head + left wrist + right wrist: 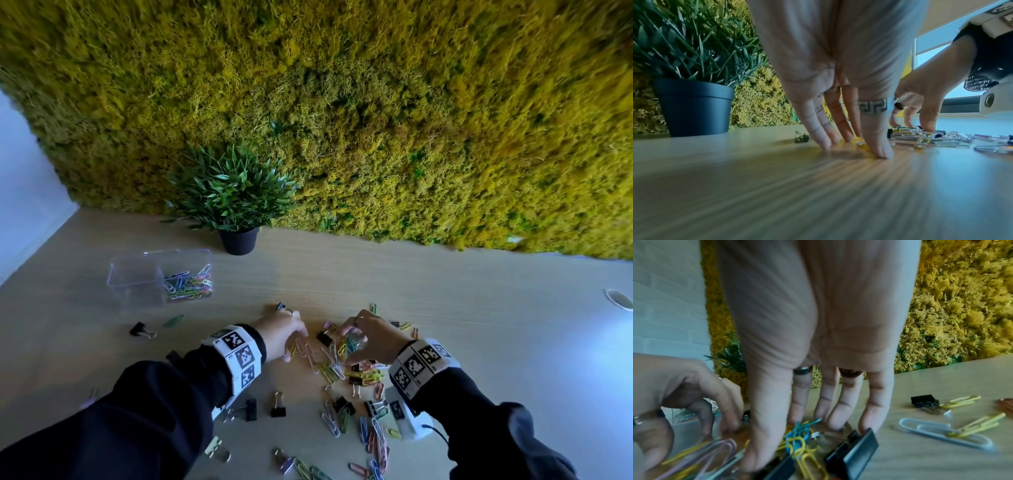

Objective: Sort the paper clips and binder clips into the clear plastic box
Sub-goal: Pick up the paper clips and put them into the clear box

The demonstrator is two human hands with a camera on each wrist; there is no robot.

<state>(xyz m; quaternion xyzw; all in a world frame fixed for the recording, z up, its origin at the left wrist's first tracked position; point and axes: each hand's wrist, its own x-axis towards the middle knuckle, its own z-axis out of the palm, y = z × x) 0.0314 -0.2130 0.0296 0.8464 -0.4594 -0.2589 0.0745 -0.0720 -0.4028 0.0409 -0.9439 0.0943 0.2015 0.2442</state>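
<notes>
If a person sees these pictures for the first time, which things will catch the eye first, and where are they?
First comes the yellow-green moss wall that fills the back, with a potted plant standing before it. Next, the pile of coloured paper clips and black binder clips spread on the wooden table, where the left hand and right hand both reach down. To the left stands the clear plastic box, one compartment already holding paper clips.

Clear plastic box (137,274) sits far left on the bench (445,308), paper clips (188,284) in its right compartment. Potted plant (236,205) behind it against the moss wall (376,120). Loose clip pile (346,370) lies front centre, between both hands.
</notes>
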